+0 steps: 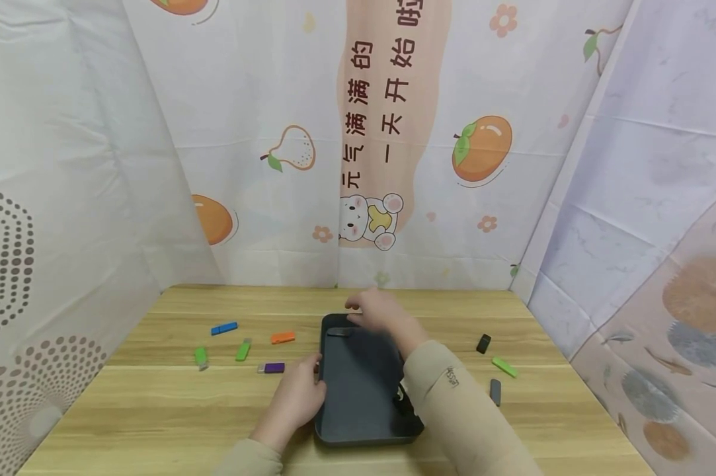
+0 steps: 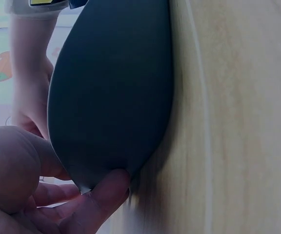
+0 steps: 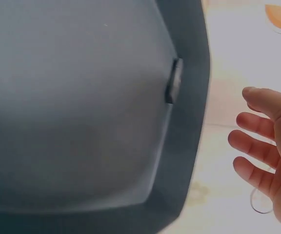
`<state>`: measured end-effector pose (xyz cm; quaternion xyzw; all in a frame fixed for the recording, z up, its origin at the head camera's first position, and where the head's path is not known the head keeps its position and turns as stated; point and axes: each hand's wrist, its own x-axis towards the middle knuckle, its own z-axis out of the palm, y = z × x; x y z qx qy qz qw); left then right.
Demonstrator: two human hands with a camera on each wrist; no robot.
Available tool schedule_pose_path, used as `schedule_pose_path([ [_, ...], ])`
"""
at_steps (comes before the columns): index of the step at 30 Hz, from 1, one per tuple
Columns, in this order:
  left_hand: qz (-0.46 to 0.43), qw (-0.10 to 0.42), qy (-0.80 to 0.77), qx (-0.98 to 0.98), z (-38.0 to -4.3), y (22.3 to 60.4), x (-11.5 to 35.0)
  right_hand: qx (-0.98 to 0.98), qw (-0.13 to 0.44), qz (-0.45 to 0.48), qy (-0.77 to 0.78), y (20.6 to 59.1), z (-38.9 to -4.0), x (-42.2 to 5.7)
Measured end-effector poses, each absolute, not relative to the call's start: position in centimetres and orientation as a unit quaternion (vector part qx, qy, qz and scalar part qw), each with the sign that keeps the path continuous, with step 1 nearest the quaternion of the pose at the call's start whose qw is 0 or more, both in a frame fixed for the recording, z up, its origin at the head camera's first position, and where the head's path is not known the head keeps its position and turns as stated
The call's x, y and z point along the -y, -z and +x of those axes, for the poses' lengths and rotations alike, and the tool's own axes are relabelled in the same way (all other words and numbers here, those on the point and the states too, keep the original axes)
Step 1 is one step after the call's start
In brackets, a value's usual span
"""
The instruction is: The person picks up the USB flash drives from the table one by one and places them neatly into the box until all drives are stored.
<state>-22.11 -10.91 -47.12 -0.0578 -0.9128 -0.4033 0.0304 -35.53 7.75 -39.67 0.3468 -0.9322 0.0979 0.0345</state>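
A dark grey rectangular tray (image 1: 360, 390) stands on the wooden table in front of me. Its left wall is pinched by my left hand (image 1: 301, 391); in the left wrist view, fingers (image 2: 112, 187) lie on the outer side and others reach over the rim. Over the tray's far end hovers my right hand (image 1: 381, 311), fingers spread and holding nothing in the right wrist view. Inside, a small dark USB stick (image 1: 338, 332) lies against the far wall. Close to my right sleeve, a small light-coloured item (image 1: 400, 395) shows at the tray's right side, partly covered by the sleeve.
Left of the tray lie USB sticks: blue (image 1: 223, 328), orange (image 1: 283, 338), purple (image 1: 271, 367) and two green ones (image 1: 200, 357). To the right are a black one (image 1: 483, 344), a lime green one (image 1: 504, 367) and a grey one (image 1: 496, 392). Printed curtains (image 1: 262, 218) surround the table.
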Motion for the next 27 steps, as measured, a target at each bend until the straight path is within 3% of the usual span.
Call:
schedule_pose_path([
  [20,-0.047,0.023,0.405,0.913,-22.0,47.0,10.8,0.906,0.145,0.367,-0.155,35.3,-34.2,-12.4],
  [27,-0.045,0.018,0.407,0.912,-22.0,46.9,10.8,0.906,0.146,0.356,-0.178,34.2,-33.4,-13.8],
])
